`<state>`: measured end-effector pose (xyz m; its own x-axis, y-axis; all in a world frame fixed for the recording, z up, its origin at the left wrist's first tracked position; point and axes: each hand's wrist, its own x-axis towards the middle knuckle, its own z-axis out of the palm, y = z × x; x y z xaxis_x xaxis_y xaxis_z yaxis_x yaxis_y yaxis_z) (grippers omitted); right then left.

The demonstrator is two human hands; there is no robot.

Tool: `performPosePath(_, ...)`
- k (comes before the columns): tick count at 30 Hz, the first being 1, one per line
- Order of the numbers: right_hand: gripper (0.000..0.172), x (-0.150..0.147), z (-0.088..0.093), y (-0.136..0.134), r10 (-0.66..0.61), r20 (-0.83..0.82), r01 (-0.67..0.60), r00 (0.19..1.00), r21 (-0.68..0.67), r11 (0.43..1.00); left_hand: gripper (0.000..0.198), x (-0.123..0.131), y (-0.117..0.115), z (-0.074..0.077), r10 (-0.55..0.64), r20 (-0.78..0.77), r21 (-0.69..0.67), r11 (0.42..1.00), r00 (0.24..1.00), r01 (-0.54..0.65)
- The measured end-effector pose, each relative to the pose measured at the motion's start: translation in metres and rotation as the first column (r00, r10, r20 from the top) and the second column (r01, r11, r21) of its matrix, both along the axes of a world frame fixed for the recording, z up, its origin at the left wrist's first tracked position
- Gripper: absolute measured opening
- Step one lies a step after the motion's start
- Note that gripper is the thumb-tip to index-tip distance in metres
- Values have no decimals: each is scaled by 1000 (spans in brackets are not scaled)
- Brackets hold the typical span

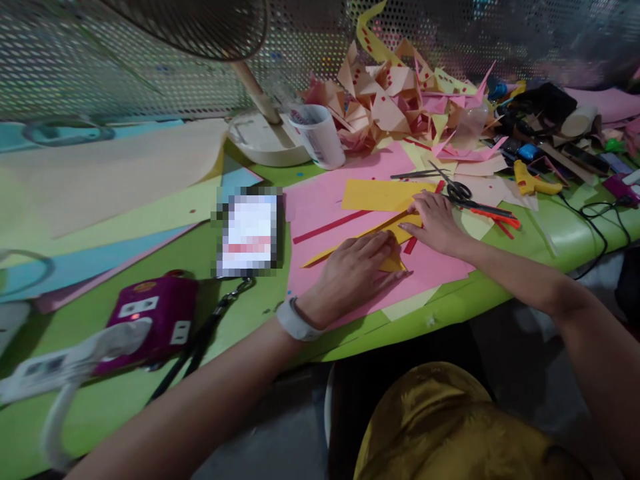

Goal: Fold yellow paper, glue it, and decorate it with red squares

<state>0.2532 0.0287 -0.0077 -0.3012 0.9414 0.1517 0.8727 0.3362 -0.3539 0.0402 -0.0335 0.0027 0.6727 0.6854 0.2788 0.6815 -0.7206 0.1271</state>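
Folded yellow paper [397, 233], one: on the pink sheet, beneath both hands, partly hidden; a narrow pointed end runs out to the left.

Left hand [353, 272]: laid palm down over the folded paper, fingers near one another, thumb apart, not closed on anything. White band [296, 321] at the wrist.

Right hand [436, 221]: thumb and fingers apart, tips on the yellow paper at its right end.

Yellow sheet [375, 195], one: flat, just beyond the folded paper, its right end by the right hand.

Red strips, several: the longest [330, 228] left of the yellow sheet; others near the right hand.

Pink sheet [313, 203], large: flat on the table [450, 307], which is green.

Scissors [460, 192], black-handled: just beyond the right hand, blades parted.

Glue gun [531, 181], yellow: on its side, farther right.

Scraps [383, 107], pink, peach and yellow: heaped at the back, some with red dots.

Cup [327, 143], white: tilted, beside the base of a fan [270, 150].

Badge [250, 233], pixelated: left of the pink sheet, on a black lanyard [215, 317].

Adapter [160, 307], purple: far left, white plug [125, 338] against it.

Coloured sheets [125, 187]: stacked at the back left.

Mesh panel [160, 87]: behind all.
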Motion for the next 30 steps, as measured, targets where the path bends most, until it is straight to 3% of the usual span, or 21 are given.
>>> performPosePath(8, 51, 1, 11, -2, 59, 34, -52, 998, -170, 984, 68, -3, 2, -3, -26, -32, 17, 999, 999, 27)
performPosePath(20, 35, 9, 16, 3, 99, -50, -108, 994, -269, 957, 66, -6, 3, -3, -58, -84, 54, 997, 995, 62)
performPosePath(30, 35, 12, 18, 8, 128, -54, -138, 990, -283, 949, 71, -3, 5, -1, -34, -99, 18, 999, 995, 35)
